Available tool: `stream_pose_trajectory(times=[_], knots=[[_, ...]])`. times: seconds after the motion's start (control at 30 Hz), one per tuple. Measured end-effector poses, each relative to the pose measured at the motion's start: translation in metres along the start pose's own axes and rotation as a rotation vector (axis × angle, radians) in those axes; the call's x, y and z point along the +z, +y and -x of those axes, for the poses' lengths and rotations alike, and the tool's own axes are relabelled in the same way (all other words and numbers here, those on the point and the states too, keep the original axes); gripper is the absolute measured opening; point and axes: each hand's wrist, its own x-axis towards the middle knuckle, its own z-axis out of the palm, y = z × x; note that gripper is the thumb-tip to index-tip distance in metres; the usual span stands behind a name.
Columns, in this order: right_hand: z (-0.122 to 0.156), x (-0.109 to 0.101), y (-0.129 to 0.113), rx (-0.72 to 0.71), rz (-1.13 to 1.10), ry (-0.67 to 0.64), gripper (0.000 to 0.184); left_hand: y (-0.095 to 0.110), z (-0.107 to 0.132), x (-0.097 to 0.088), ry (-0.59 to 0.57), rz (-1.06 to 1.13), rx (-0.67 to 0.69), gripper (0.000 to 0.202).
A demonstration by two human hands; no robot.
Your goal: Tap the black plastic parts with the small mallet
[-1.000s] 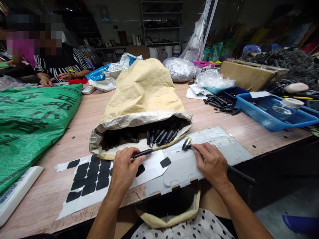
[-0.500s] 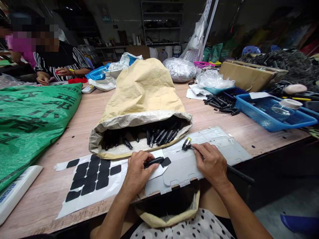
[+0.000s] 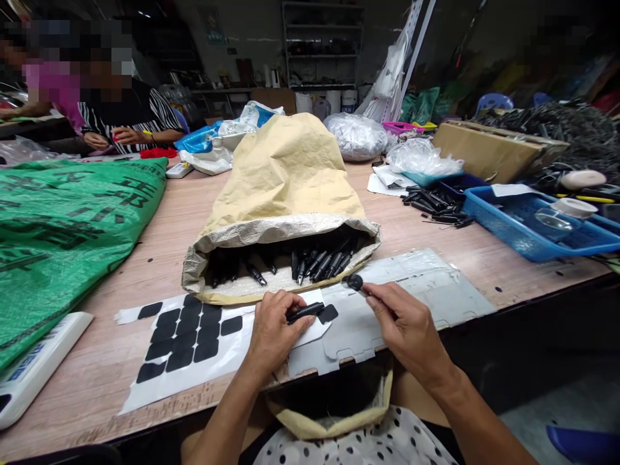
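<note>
My left hand [image 3: 277, 329] is closed around a black pen [image 3: 306, 312], which lies nearly level just above the grey board [image 3: 411, 284]. Beside the pen's right end is a black square sticker [image 3: 328, 314]. My right hand [image 3: 404, 323] grips a small hammer [image 3: 355, 282] by its thin shaft, its round black face turned toward me; the rest of the handle is hidden. Straight ahead, a yellow woven sack [image 3: 285, 174] lies with its mouth toward me, holding several black pens [image 3: 320, 265], some with shiny tips.
A white sheet of black stickers [image 3: 184, 332] lies at left, near a green sack [image 3: 72, 213] and a white device [image 3: 43, 368]. Loose black parts [image 3: 433, 203] and a blue basket [image 3: 523, 242] are at right. Another sack's mouth [image 3: 334, 423] opens at my lap. A co-worker [image 3: 130, 116] sits far left.
My right hand has turned the hammer, so its black face now shows instead of the metal side and yellow end. My left hand keeps the pen in place. The view has shifted slightly.
</note>
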Motion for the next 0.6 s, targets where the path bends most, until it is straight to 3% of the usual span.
stream_pose_trajectory(times=[0.17, 0.33, 0.6], knots=[[0.001, 0.019, -0.024, -0.044, -0.083, -0.137, 0.03, -0.001, 0.001, 0.001, 0.015, 0.01, 0.005, 0.015], [-0.002, 0.029, -0.041, -0.131, -0.102, -0.092, 0.036, -0.001, 0.001, 0.001, 0.02, -0.003, 0.006, 0.015], [0.003, 0.042, -0.041, -0.125, 0.001, -0.178, 0.039, -0.001, 0.001, 0.001, 0.026, -0.003, 0.002, 0.015]])
